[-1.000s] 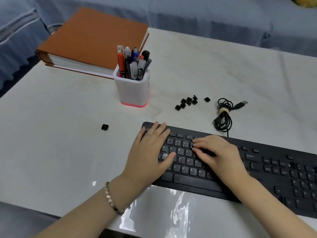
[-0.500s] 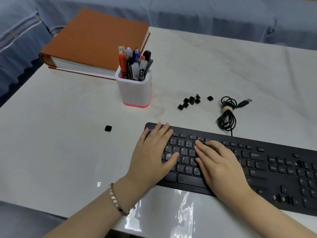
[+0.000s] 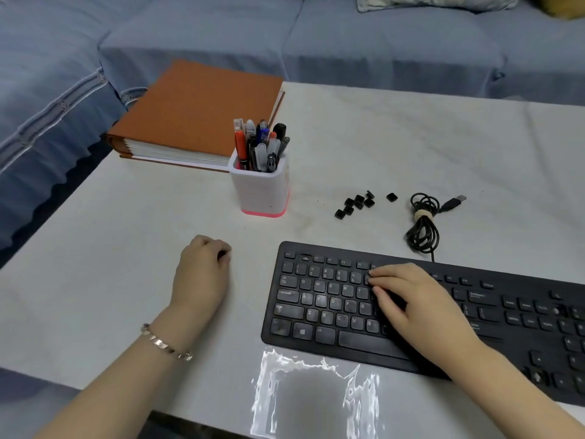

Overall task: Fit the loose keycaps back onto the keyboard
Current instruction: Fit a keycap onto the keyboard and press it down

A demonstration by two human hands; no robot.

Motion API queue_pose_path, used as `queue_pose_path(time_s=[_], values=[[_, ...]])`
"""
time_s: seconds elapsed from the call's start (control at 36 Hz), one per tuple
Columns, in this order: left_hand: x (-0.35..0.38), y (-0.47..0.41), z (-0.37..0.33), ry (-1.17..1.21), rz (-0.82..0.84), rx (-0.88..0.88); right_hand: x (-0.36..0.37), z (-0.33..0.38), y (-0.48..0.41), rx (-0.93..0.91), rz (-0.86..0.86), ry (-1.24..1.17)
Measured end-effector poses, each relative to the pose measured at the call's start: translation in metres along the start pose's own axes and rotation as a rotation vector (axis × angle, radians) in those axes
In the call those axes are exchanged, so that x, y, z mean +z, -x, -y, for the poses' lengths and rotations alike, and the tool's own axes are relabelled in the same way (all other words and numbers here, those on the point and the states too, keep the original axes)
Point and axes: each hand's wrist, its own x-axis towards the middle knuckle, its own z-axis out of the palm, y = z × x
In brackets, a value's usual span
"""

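Observation:
The black keyboard (image 3: pixel 319 299) lies at the front right of the white table (image 3: pixel 380 147). My right hand (image 3: pixel 414 305) rests flat on its middle keys, fingertips near the number row, and holds nothing. My left hand (image 3: pixel 202 274) is on the table left of the keyboard. Its fingers are curled around a single black keycap (image 3: pixel 223 255), of which only a dark bit shows between the fingertips. Several loose black keycaps (image 3: pixel 354 205) lie in a small heap behind the keyboard, with one more keycap (image 3: pixel 391 197) just to their right.
A white pen holder (image 3: pixel 259 188) full of pens stands behind my left hand. An orange binder (image 3: pixel 196 115) lies at the back left. The coiled black USB cable (image 3: pixel 422 223) sits behind the keyboard. A blue sofa (image 3: pixel 348 42) borders the table.
My left hand has left the keyboard and moved left onto the table, closing over the lone keycap there. My right hand stays on the keys. The view has shifted left.

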Motion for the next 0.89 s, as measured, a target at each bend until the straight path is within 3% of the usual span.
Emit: queue_pose_path(time_s=[0.14, 0.19, 0.28, 0.36, 0.42, 0.61, 0.89], values=[[0.001, 0.000, -0.004, -0.042, 0.031, 0.043, -0.005, 0.000, 0.003, 0.015, 0.061, -0.057], [0.000, 0.003, -0.017, 0.048, 0.061, 0.021, -0.008, 0.000, 0.004, 0.023, 0.091, -0.077], [-0.010, 0.012, -0.055, 0.566, 0.208, -0.160, -0.013, -0.001, 0.005, 0.046, 0.095, -0.128], [-0.023, 0.026, -0.097, 1.262, 0.533, -0.461, -0.019, 0.004, 0.006, 0.068, 0.018, -0.245], [-0.027, 0.034, -0.117, 1.442, 0.663, -0.498, -0.026, 0.011, 0.006, 0.073, -0.071, -0.351], [-0.019, 0.056, -0.147, 1.385, 0.838, -0.355, -0.046, 0.032, 0.006, 0.010, -0.332, -0.525], [-0.014, 0.066, -0.162, 1.417, 0.859, -0.315, -0.051, 0.030, 0.013, 0.068, -0.379, -0.448]])
